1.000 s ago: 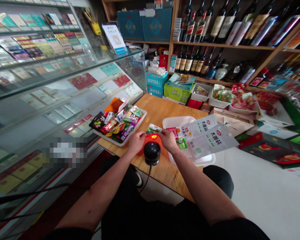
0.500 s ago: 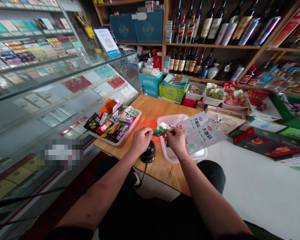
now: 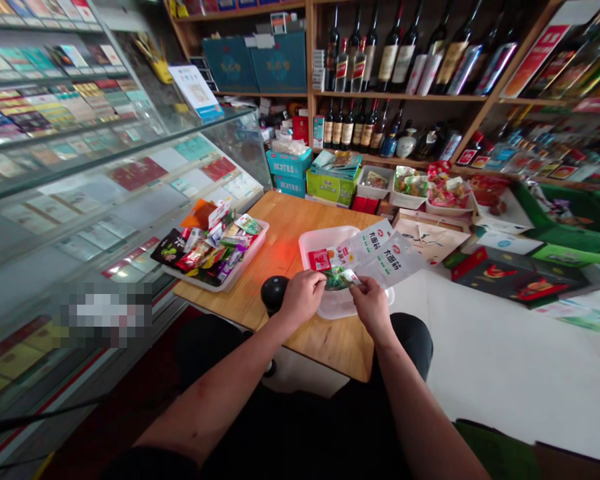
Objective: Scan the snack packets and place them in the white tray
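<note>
Presumably to keep it from folding, I had the left hand [image 3: 304, 295] and right hand [image 3: 371, 303] pinching opposite ends of the green packet [image 3: 335, 279] above the white tray [image 3: 338, 308] on the table [image 3: 285, 223].

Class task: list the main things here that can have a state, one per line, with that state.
Left hand: closed on the green packet
Right hand: closed on its other end
Green packet: held; sealed or open, cannot tell
Black domed device: upright, red glow beyond it
Left tray: uncovered, heaped with packets
Right tray: uncovered, partly filled
Grey pouches: overhanging the right tray
Wine bottles: upright
</note>
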Motion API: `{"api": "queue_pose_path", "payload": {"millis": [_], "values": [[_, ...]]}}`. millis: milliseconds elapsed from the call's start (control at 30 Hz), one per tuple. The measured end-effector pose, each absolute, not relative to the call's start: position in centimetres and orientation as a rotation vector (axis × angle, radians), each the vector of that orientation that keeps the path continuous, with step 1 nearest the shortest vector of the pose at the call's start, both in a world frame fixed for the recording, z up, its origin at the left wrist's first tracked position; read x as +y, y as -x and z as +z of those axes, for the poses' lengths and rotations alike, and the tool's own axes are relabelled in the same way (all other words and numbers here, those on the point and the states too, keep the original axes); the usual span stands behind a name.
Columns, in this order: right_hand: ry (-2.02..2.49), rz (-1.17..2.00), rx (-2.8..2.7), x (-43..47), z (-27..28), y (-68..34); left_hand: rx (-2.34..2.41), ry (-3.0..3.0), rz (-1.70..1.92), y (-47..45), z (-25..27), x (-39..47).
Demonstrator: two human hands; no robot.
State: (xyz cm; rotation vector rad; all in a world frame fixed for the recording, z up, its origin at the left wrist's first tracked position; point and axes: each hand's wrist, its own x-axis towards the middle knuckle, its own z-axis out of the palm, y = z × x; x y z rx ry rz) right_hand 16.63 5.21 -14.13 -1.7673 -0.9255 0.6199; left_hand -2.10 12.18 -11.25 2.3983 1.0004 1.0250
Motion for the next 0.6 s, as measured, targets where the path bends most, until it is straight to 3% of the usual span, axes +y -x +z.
{"api": "queue_pose_path", "payload": {"millis": [600], "values": [[1.817, 0.438, -0.865, 0.1, -14.8, -15.2, 0.88, -2.492, 0.81, 3.0, -14.0, 6.5]]}}
